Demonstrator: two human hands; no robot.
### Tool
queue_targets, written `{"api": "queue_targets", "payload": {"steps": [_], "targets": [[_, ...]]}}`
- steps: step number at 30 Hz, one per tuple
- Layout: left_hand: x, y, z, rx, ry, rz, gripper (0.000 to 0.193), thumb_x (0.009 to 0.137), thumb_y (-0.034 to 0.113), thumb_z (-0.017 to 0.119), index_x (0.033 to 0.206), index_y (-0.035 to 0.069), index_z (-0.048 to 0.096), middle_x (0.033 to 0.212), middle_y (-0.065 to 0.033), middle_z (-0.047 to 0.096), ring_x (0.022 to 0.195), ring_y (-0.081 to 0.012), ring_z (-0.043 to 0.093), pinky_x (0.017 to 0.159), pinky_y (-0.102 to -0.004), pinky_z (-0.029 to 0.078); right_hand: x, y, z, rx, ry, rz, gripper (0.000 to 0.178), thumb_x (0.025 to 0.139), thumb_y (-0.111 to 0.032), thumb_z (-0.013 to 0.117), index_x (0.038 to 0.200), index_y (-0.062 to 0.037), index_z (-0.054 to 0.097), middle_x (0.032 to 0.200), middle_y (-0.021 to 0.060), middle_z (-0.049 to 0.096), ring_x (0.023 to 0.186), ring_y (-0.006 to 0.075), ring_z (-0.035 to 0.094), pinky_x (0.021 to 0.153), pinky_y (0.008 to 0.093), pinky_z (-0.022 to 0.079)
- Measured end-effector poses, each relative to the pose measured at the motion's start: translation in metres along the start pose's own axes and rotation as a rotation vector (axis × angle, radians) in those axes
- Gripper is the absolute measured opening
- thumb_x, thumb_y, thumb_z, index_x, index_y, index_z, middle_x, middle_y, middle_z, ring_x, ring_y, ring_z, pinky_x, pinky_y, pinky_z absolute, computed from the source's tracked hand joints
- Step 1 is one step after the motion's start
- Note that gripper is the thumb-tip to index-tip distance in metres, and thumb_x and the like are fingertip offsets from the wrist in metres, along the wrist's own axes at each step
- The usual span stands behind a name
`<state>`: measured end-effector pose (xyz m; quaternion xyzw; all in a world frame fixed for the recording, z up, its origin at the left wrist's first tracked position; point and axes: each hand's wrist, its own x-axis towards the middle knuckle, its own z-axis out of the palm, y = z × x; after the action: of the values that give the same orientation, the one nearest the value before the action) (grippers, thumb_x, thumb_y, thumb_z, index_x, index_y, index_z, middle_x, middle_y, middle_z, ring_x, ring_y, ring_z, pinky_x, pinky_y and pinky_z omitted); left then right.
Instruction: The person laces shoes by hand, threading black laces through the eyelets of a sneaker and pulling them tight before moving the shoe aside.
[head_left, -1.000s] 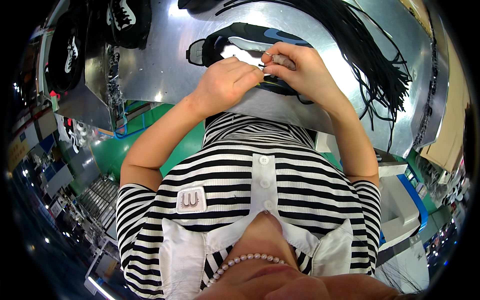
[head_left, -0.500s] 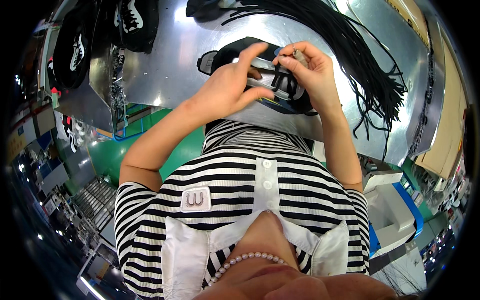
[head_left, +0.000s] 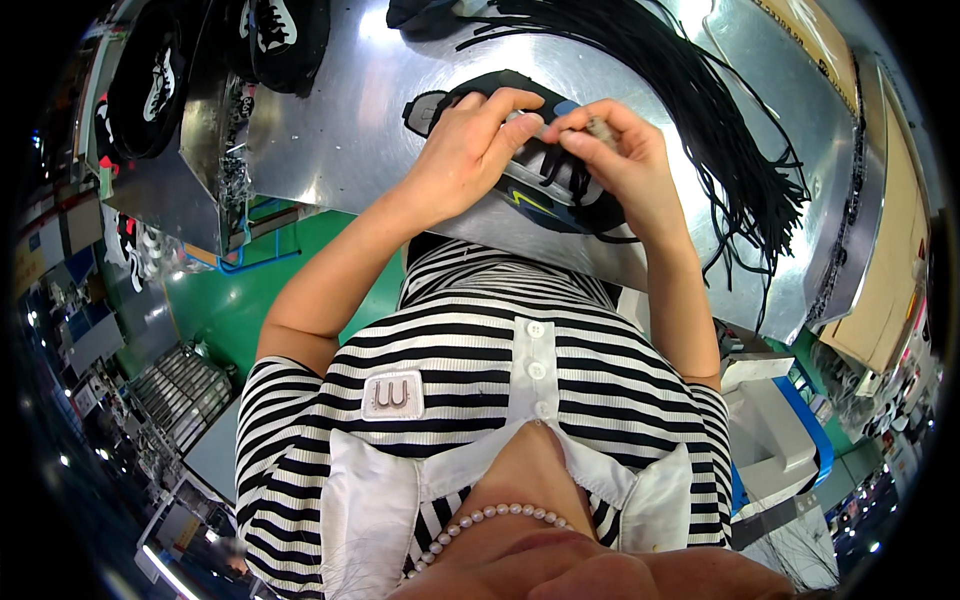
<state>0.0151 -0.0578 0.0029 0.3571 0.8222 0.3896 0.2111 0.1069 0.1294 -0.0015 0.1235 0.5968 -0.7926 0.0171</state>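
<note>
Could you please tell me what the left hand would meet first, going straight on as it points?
The left hand would most likely meet the right hand first, close by over the black shoe, though depth is hard to judge here.

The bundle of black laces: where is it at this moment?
In the head view, the bundle of black laces lies on the metal table at the upper right, to the right of the right hand.
</note>
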Motion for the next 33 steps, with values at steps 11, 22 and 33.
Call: {"api": "queue_targets", "payload": {"steps": [11, 22, 33], "targets": [[0.006, 0.001, 0.016, -0.001, 0.157, 0.003, 0.041, 0.08, 0.021, 0.078, 0.116, 0.008, 0.064, 0.106, -0.0029, 0.069, 0.094, -0.0216, 0.059, 0.083, -0.032, 0.047, 0.005, 0.022, 0.002, -0.377, 0.182, -0.299, 0.019, 0.093, -0.012, 0.067, 0.108, 0.0001, 0.066, 0.088, 0.0027, 0.067, 0.068, 0.0073, 0.058, 0.062, 0.0216, 0.046], [0.005, 0.003, 0.013, 0.002, 0.152, -0.025, 0.038, 0.08, 0.016, 0.076, 0.115, 0.007, 0.065, 0.106, -0.0026, 0.068, 0.092, -0.019, 0.058, 0.08, -0.0302, 0.046, -0.016, 0.003, 0.001, -0.761, 0.1, -0.172, 0.015, 0.091, -0.013, 0.067, 0.1, -0.0031, 0.06, 0.08, 0.0118, 0.07, 0.071, 0.0263, 0.07, 0.062, 0.0325, 0.051], [0.01, 0.008, 0.021, -0.285, -0.008, -0.076, 0.04, 0.093, 0.002, 0.052, 0.133, 0.004, 0.053, 0.095, -0.0015, 0.064, 0.073, -0.0065, 0.052, 0.071, -0.0222, 0.045, 0.008, 0.011, 0.007, -1.164, 0.105, -0.322, 0.036, 0.088, -0.015, 0.067, 0.117, 0.0001, 0.052, 0.073, 0.0157, 0.068, 0.068, 0.0327, 0.068, 0.058, 0.0416, 0.052]]}}
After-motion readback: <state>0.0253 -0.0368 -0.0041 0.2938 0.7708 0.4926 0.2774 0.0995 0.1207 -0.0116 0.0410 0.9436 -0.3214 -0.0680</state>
